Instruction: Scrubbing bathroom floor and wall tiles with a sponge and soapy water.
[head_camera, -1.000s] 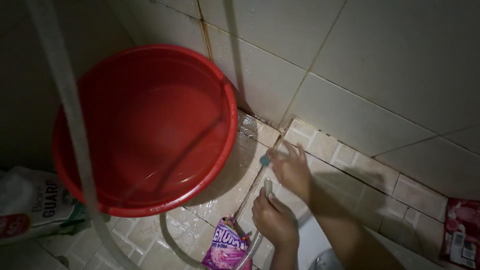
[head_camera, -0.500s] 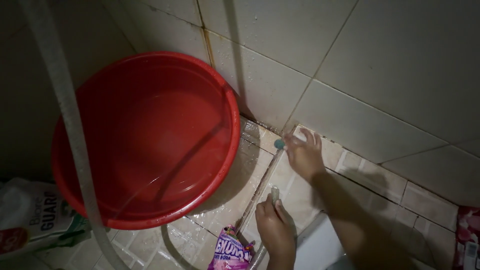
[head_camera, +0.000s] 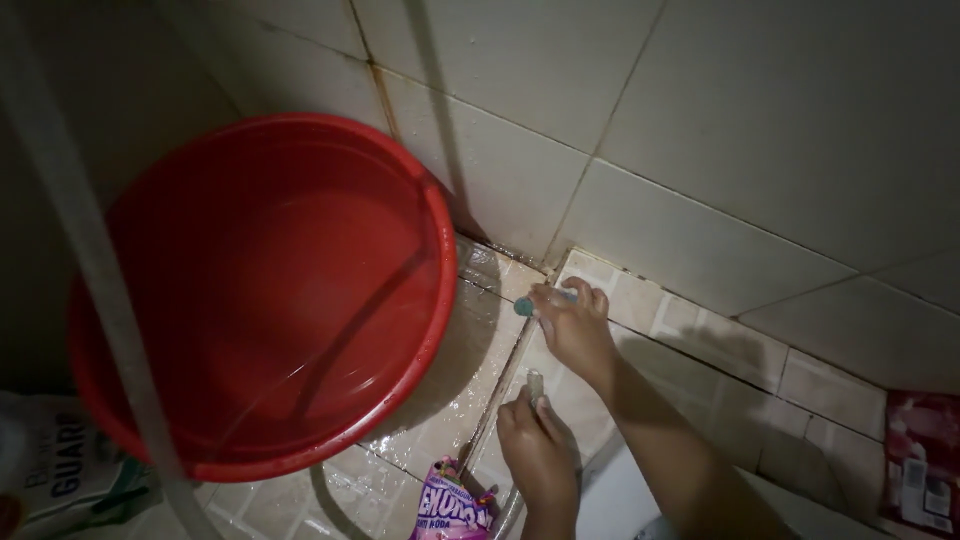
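red basin (head_camera: 150, 420) left of hands, bare tiles (head_camera: 720, 345) right

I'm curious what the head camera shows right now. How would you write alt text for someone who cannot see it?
Two bare hands work low over a wet tiled floor: the right hand holds a small blue-tipped object, and the left hand grips a pale hose end. A large red basin of water sits beside them, a pink sachet below.

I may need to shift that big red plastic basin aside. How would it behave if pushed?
The round red plastic basin holds water, so it is probably heavy and would slosh. The wet tiled floor may let it slide rather than tip.
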